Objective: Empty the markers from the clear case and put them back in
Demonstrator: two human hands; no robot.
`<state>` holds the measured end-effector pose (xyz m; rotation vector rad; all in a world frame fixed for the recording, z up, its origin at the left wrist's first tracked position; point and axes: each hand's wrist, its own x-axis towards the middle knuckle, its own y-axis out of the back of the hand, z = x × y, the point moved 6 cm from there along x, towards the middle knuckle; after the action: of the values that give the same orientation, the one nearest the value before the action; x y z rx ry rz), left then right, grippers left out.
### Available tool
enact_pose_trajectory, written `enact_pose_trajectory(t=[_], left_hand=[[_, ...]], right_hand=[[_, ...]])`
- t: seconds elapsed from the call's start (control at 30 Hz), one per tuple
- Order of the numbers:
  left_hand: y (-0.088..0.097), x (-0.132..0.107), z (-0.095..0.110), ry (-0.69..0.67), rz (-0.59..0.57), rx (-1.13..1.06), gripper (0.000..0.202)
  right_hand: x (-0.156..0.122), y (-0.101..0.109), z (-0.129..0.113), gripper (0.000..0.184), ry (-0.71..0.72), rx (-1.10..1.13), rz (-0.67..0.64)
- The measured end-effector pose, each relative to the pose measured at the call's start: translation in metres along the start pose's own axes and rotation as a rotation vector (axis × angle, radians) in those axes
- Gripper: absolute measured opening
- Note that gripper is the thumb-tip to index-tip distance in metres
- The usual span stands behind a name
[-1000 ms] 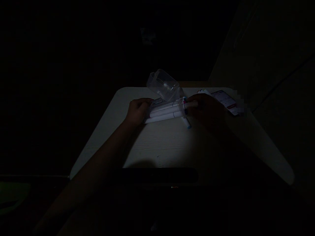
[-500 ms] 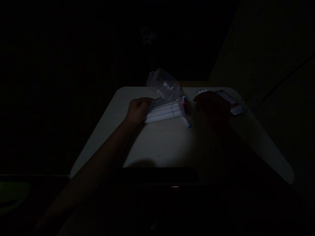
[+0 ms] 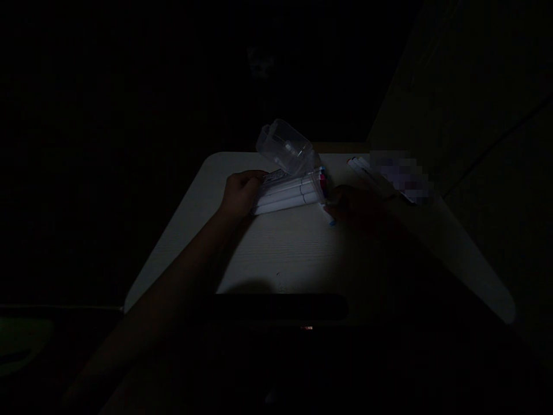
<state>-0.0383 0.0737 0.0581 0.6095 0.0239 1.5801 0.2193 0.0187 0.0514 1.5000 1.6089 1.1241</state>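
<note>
The scene is very dark. My left hand [image 3: 239, 193] is closed round the left end of a clear plastic case [image 3: 290, 193] filled with several white markers, lying on a pale table [image 3: 294, 253]. The case's clear lid [image 3: 285, 147] stands tilted open behind it. My right hand [image 3: 360, 207] is a dark shape just right of the case, its fingertips at a loose white marker with a blue tip [image 3: 328, 215] on the table. Whether those fingers grip the marker is too dark to tell.
A few more loose markers [image 3: 360, 167] lie at the table's far right beside a blurred-out flat object [image 3: 400, 173]. A dark flat bar [image 3: 280, 305] lies along the table's near edge. The surroundings are black.
My right hand let go of a marker at the case's open end, drew back to the far right, then came down to the loose blue-tipped marker. The left hand stayed put.
</note>
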Motion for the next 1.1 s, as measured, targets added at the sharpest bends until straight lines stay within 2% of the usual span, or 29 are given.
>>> enact_pose_trajectory(t=[0.1, 0.17, 0.4, 0.6, 0.7, 0.87, 1.1], left_hand=[[0.001, 0.001, -0.002, -0.001, 0.016, -0.007, 0.035], [0.002, 0.002, -0.004, -0.002, 0.025, -0.012, 0.035], [0.001, 0.002, -0.004, -0.007, 0.031, 0.002, 0.034], [0.003, 0.002, -0.005, 0.005, 0.039, 0.021, 0.034], [0.002, 0.002, -0.005, -0.007, 0.025, 0.022, 0.035], [0.001, 0.002, -0.004, -0.01, 0.017, 0.025, 0.034], [0.002, 0.002, -0.002, -0.015, 0.021, 0.003, 0.032]], right_hand=[[-0.002, -0.005, -0.001, 0.065, 0.034, -0.031, -0.075], [-0.002, -0.006, -0.002, 0.069, 0.07, -0.058, -0.1], [0.0, -0.005, 0.005, 0.059, 0.044, -0.116, -0.111], [-0.003, -0.001, 0.007, 0.041, 0.016, -0.178, -0.036], [0.002, 0.006, 0.013, 0.03, 0.008, -0.13, 0.038], [0.017, 0.019, 0.031, 0.022, -0.007, 0.069, 0.16], [-0.002, 0.057, 0.022, 0.017, 0.123, 0.314, 0.673]])
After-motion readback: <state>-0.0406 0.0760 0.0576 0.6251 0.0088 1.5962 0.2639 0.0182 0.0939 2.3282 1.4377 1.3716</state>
